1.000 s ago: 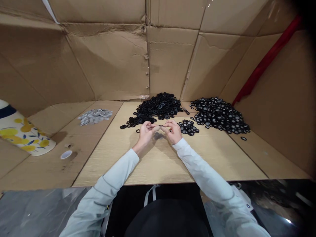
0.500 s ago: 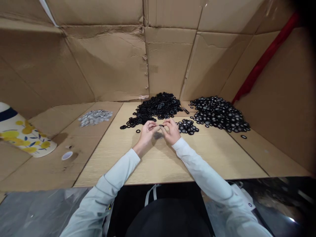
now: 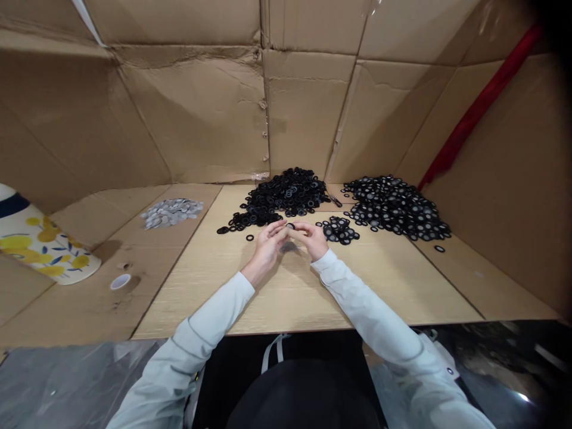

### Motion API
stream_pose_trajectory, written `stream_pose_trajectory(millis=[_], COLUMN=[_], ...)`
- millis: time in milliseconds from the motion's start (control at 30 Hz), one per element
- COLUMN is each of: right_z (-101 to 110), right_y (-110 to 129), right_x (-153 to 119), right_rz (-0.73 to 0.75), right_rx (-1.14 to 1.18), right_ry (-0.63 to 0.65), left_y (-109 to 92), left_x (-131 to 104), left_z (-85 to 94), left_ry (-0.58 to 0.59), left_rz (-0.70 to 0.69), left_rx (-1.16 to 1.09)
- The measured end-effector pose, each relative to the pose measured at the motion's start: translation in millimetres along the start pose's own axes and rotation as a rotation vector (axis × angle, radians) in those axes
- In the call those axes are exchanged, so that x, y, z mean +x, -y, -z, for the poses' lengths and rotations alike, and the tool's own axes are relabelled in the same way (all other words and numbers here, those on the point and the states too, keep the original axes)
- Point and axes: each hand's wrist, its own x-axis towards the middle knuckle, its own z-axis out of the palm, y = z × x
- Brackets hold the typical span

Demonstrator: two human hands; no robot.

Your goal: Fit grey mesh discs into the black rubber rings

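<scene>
Between my fingertips is a small black ring [image 3: 290, 226] with a pale centre, held just above the table. My left hand [image 3: 268, 245] pinches its left side, and my right hand [image 3: 313, 237] grips it from the right with thumb and fingers. Behind my hands rises a heap of black rings [image 3: 290, 192]. Close to the right hand lies a small cluster of black rings with grey discs in them [image 3: 340, 230]. A single black ring [image 3: 249, 238] rests left of my left hand.
A larger pile of disc-filled rings [image 3: 395, 205] spreads at the back right. Grey discs [image 3: 172, 213] lie in a heap at left, near a white tape roll [image 3: 120, 282] and a flower-patterned cylinder [image 3: 49, 244]. Cardboard walls [image 3: 201, 113] enclose the table's back and sides.
My fingers have shifted around the ring, the right ones lying flatter, and the ring now shows more plainly between the fingertips. The piles have stayed as they were.
</scene>
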Motion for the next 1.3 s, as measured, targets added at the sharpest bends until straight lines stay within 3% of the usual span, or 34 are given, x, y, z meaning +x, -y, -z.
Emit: stream_pose_trajectory(millis=[133,300,567,667,833,1000,1100,1300], right_z=[3,10,6,7,11,10,9,14], right_y=[0,-1,-6,-6,-1,4,4,8], right_x=[2,5,2,2,2,-1,-3,-3], right_rz=[0.036,0.046,0.08,0.074,0.107,0.259,0.346,0.434], right_rx=[-0.08,-0.178,-0.28,-0.303,-0.379,-0.581,-0.714,-0.911], right_ry=[-0.042,-0.03,-0.005,-0.049,-0.033,-0.022,-0.066,-0.125], left_y=[-2,-15,-22,-20,-19,-19,-18,-18], left_x=[-7,-8,1,2,0,-3,-3,-2], left_z=[-3.3,-4.1,4.8,6.1,0.3,-4.4,-2.0,-0.1], left_ry=[0.065,0.174,0.204,0.213,0.105,0.071,0.106,0.306], left_rz=[0.02,-0.055,-0.054,-0.071,-0.173,-0.215,-0.21,-0.166], left_rx=[0.076,0.309,0.584,0.559,0.481,0.386,0.394,0.514])
